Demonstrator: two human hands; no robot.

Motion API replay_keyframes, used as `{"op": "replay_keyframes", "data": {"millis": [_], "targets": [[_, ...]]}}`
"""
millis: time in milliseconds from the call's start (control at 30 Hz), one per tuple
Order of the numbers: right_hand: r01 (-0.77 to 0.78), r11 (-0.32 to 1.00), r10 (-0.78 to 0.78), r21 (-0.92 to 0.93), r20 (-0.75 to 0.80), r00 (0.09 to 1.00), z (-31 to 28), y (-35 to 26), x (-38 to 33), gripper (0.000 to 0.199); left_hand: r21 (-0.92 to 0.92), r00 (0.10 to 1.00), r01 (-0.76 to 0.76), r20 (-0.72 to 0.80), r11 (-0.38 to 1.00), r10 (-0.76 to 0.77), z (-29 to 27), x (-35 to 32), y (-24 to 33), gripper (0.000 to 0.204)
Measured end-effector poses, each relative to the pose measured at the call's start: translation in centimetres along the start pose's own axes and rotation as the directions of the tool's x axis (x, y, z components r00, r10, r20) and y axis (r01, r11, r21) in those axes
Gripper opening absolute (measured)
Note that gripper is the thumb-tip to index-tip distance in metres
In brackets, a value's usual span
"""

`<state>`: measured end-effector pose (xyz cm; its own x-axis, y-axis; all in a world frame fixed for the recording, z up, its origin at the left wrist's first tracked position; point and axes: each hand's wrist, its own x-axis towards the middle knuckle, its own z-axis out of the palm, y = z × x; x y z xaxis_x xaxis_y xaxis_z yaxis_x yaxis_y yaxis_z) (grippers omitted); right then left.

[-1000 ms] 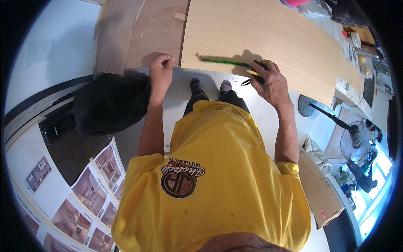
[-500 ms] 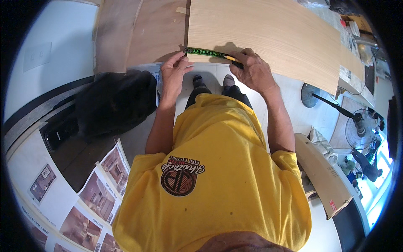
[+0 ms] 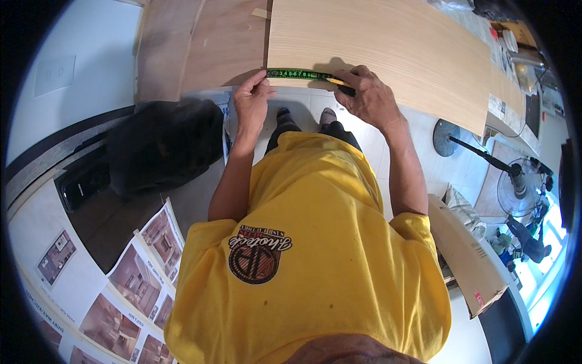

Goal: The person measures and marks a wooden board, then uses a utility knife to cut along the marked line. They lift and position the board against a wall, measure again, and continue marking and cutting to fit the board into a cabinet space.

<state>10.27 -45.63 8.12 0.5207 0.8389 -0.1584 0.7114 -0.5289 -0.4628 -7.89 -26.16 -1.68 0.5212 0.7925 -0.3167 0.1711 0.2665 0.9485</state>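
Observation:
A pale wood-grain board [image 3: 388, 48] lies in front of me. Along its near edge stretches the green-and-black blade of a tape measure [image 3: 297, 74], starting at the board's left edge. My left hand [image 3: 251, 106] is closed at the blade's end, thumb and fingertips pinching it by the board's corner. My right hand [image 3: 373, 100] grips the tape measure's dark case, mostly hidden under the fingers. A yellow pencil [image 3: 337, 81] juts from the same hand, its tip pointing left over the blade.
Left of the board is a brown wooden surface [image 3: 227, 45]. Below it sits a black cloth-like bundle [image 3: 167, 148]. Printed picture sheets [image 3: 136, 273] lie at the lower left. To the right are a standing fan [image 3: 515, 185] and a long cardboard box [image 3: 464, 255].
My right hand has shifted slightly right with the tape measure and pencil, and a little more blade shows. The left hand stays at the blade's end.

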Motion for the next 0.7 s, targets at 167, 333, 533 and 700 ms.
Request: {"op": "replay_keyframes", "data": {"millis": [167, 333, 533, 700], "targets": [[-0.077, 0.997, 0.077, 0.000, 0.043, 0.996, -2.1, 3.9, -2.4, 0.041, 0.104, 0.996, -0.061, -0.057, 0.993, 0.067, 0.9, -0.1, -0.4, 0.026], [-0.088, 0.995, 0.087, -0.048, -0.019, 0.996, -4.8, 10.2, -5.2, 0.045, 0.159, 0.994, -0.040, -0.094, 0.986, 0.055, 1.6, -0.4, 0.4, 0.027], [-0.137, 0.989, 0.137, -0.048, -0.003, 0.991, -7.0, 15.5, -6.3, 0.051, 0.319, 0.993, -0.007, -0.111, 0.948, 0.045, 3.3, 0.0, 1.8, 0.027], [-0.143, 0.983, 0.141, -0.111, -0.028, 0.990, -7.4, 17.0, -6.6, 0.052, 0.428, 0.992, -0.070, -0.063, 0.901, 0.107, 4.4, 0.2, 1.8, 0.029]]}}
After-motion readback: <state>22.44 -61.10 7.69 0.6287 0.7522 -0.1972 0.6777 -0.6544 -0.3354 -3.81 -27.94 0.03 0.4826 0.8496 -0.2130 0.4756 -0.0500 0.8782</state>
